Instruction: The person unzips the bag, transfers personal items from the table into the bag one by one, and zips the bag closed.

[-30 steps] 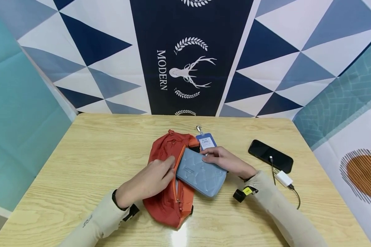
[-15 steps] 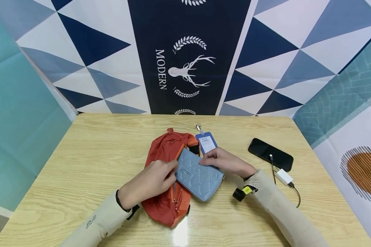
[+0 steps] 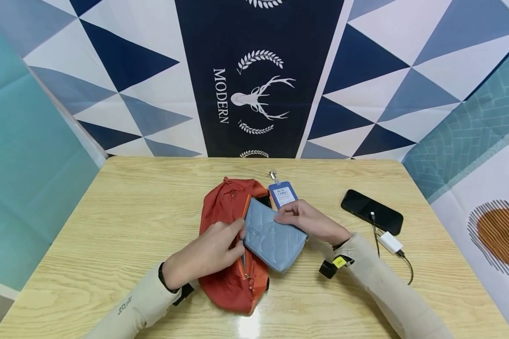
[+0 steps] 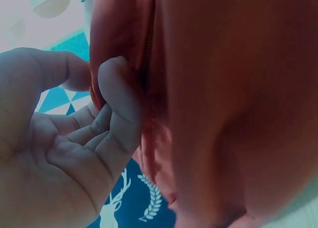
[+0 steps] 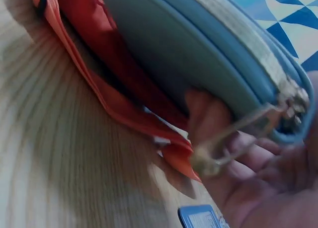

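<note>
A red waist bag with orange zipper edging lies on the table in the head view. My left hand pinches the edge of its opening between thumb and fingers, also seen as the left hand gripping red cloth in the left wrist view. My right hand grips a light blue quilted zip wallet, whose left end meets the bag's opening; how deep it sits is hidden. In the right wrist view, fingers lie against the wallet's underside, beside its metal zipper pull.
A blue ID card holder with a metal clip lies just behind the right hand. Farther right are a black phone and a white charging adapter with a short black cable. A patterned cloth hangs behind the wooden table.
The wallet's outer end has shifted slightly left and tilted toward the bag. The bag dipped left, then came back right with the left hand. Both hands keep their holds.
</note>
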